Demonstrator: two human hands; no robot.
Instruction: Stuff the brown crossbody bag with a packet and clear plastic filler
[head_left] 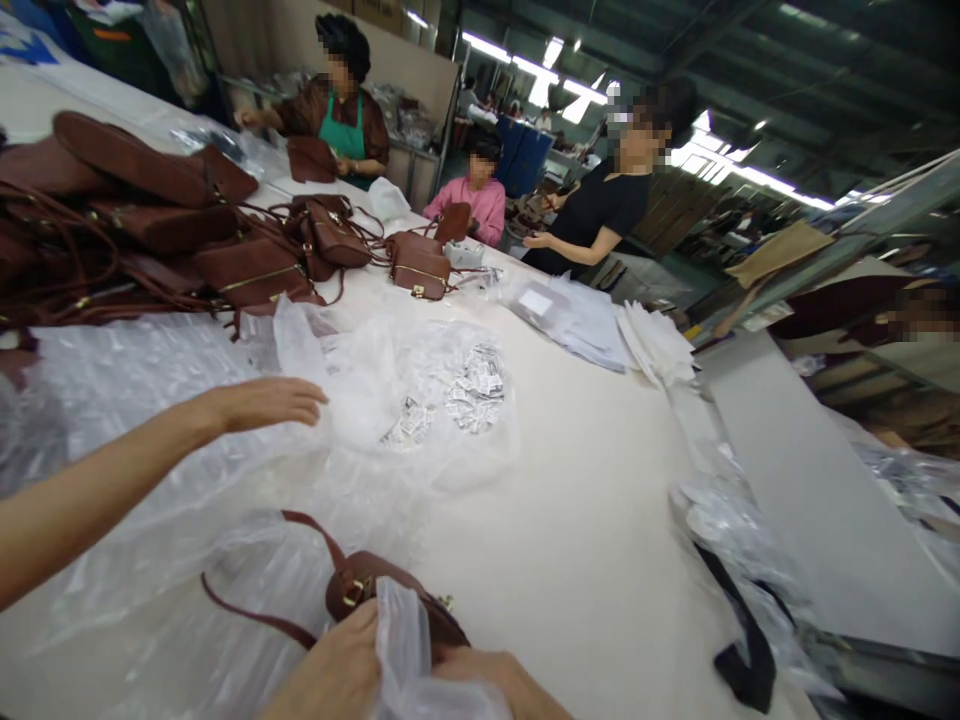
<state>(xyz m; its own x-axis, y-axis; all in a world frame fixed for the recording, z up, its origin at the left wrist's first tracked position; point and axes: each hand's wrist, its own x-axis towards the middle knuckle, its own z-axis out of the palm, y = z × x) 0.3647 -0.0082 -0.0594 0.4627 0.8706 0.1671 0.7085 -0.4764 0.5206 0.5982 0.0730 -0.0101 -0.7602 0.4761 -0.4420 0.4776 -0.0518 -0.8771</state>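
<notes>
A small brown handbag [390, 580] with gold-coloured fittings and a long strap lies at the bottom of the head view, in front of me. My left hand [334, 665] is closed at its near side, gripping a clear plastic bag [405, 630] that is bunched against the handbag. On the handbag's right end, my right hand [484, 680] has its fingers curled around the lower edge, partly covered by the plastic. The strap trails left over a layer of plastic bags [165, 440]. Another person's hand [262, 402] reaches in from the left above those bags.
Many brown handbags [255, 270] are heaped at the back left. Small printed packets [476, 390] lie on plastic mid-table. White sheets [577, 320] sit at the far edge of the white table [577, 500]. Several people stand or sit beyond it.
</notes>
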